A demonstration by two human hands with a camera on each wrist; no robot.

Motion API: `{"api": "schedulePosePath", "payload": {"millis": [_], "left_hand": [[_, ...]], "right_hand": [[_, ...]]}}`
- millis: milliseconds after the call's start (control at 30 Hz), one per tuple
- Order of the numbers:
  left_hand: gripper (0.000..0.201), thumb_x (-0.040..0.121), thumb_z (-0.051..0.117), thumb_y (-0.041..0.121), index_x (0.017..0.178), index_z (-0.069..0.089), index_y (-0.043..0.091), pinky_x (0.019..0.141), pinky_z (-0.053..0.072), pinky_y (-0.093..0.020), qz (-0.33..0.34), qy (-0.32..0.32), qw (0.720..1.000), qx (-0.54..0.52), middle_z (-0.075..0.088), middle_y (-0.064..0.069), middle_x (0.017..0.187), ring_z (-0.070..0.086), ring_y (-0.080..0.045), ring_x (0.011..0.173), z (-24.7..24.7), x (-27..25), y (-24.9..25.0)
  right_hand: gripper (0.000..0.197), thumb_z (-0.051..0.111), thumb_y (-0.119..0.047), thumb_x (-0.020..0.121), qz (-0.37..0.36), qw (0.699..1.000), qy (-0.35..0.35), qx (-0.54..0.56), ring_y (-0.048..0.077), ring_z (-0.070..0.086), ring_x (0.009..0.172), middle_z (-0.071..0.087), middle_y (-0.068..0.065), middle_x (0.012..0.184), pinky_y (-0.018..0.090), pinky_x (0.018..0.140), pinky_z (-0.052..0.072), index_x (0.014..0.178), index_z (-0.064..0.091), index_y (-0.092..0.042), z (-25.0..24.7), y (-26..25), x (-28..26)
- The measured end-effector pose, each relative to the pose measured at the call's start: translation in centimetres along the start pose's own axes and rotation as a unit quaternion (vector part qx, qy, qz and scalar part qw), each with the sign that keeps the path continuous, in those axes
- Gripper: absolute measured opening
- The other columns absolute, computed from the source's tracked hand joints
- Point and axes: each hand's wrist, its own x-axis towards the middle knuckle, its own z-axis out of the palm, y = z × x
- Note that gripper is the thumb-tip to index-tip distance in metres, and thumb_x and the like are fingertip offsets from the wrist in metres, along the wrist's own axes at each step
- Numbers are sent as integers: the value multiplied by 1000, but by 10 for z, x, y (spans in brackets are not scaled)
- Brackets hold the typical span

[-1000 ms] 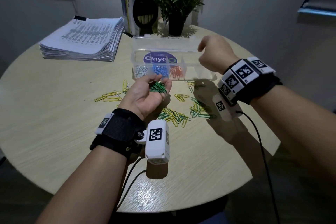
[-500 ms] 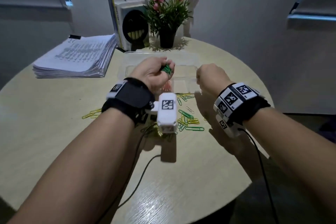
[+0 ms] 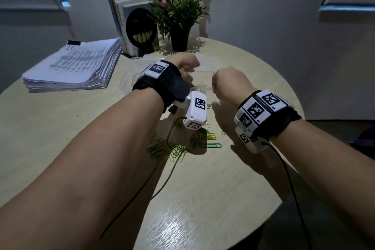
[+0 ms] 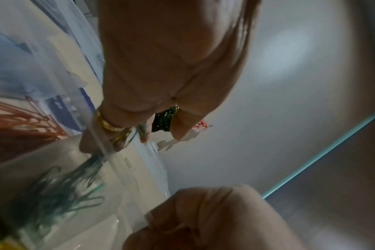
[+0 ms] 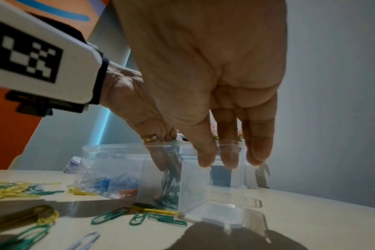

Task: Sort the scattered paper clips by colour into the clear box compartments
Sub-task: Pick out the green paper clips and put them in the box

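Observation:
The clear box (image 3: pixel 204 71) sits at the table's far middle, mostly hidden behind both hands. My left hand (image 3: pixel 182 65) is turned palm down over it. Its bunched fingertips (image 5: pixel 161 152) dip into a compartment with green paper clips (image 5: pixel 170 182) trailing down from them, blurred (image 4: pixel 54 194). My right hand (image 3: pixel 229 83) holds the box's right end, fingertips (image 5: pixel 229 160) over the rim. Blue clips (image 5: pixel 103 183) and red clips (image 5: pixel 128 192) lie in the neighbouring compartments. Loose green clips (image 3: pixel 200 140) and yellow clips (image 3: pixel 176 152) lie on the table in front.
A thick stack of printed paper (image 3: pixel 77 67) lies at the far left. Upright books (image 3: pixel 134 22) and a potted plant (image 3: pixel 179 40) stand behind the box. Wrist-camera cables (image 3: pixel 168 138) trail over the loose clips. A pale clip (image 5: pixel 86 240) lies near the round table's front.
My left hand, earlier palm up with green clips above the table, has risen to the box and turned over above a compartment. The right hand stays at the box's right end.

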Motion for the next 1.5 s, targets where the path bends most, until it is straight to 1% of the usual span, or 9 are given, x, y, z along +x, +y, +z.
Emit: {"api": "schedulePosePath", "payload": {"millis": [67, 233, 400, 500, 667, 867, 1067, 1300, 1500], "left_hand": [[50, 103, 35, 22, 147, 24, 1, 98, 41, -40, -12, -16, 1000, 10, 33, -19, 148, 38, -37, 133, -2, -3, 0], [56, 102, 35, 30, 147, 21, -1, 112, 24, -50, -8, -52, 998, -28, 32, -30, 145, 27, -43, 137, -13, -24, 1], [42, 98, 42, 33, 134, 43, 11, 91, 41, -39, 55, -65, 987, -135, 57, -15, 97, 53, -27, 85, -38, -49, -10], [26, 99, 42, 27, 117, 51, 12, 102, 40, -42, 77, -69, 961, -255, 55, -16, 114, 56, -29, 101, -54, -64, -24], [13, 96, 46, 20, 90, 55, 12, 91, 48, -35, 79, -52, 909, -406, 60, -9, 94, 61, -22, 92, -71, -79, -58], [16, 94, 47, 18, 81, 54, 13, 84, 48, -31, 54, -39, 885, -460, 61, -7, 83, 60, -20, 81, -77, -79, -93], [17, 93, 48, 18, 79, 55, 13, 76, 48, -32, 37, -44, 871, -489, 62, -6, 83, 61, -21, 84, -79, -69, -108], [12, 92, 50, 18, 83, 55, 12, 77, 49, -32, 39, -55, 857, -511, 63, -8, 85, 61, -22, 87, -76, -65, -117], [13, 91, 52, 20, 83, 57, 12, 75, 50, -31, 41, -63, 857, -510, 63, -8, 85, 61, -22, 85, -75, -62, -124]], "right_hand": [[22, 54, 1, 84, 0, 1000, -1, -6, 34, 63, 83, 68, 15, 90, 30, 67, 45, 92, 71, -9, 0, 0, 0], [18, 56, -1, 85, -5, 1000, -9, -16, 33, 63, 84, 69, 16, 92, 31, 68, 46, 94, 71, -8, -1, 1, 1], [20, 59, -8, 86, 12, 999, 20, -35, 34, 54, 101, 57, 13, 107, 40, 79, 46, 106, 58, -8, -10, 1, -9], [14, 57, -3, 82, 9, 1000, -11, -11, 31, 59, 91, 65, 11, 97, 38, 78, 53, 94, 65, -6, -11, -7, -15], [16, 57, -1, 81, -56, 989, -134, 37, 27, 63, 77, 70, 14, 83, 33, 70, 53, 82, 72, -2, 0, -27, -19], [33, 47, 4, 86, -40, 985, -154, -75, 24, 45, 55, 40, 6, 57, 28, 59, 38, 57, 36, -8, 1, -45, -22], [34, 43, 2, 88, -44, 977, -183, -104, 19, 42, 52, 40, 5, 58, 24, 42, 30, 57, 36, -8, 3, -52, -18], [21, 63, -25, 89, -58, 980, -175, -77, 22, 46, 70, 44, 3, 63, 25, 47, 31, 80, 56, -7, 10, -65, -19], [21, 60, -4, 84, -38, 982, -184, -25, 29, 64, 94, 70, 14, 100, 32, 79, 55, 102, 71, -2, 16, -61, -9]]}}
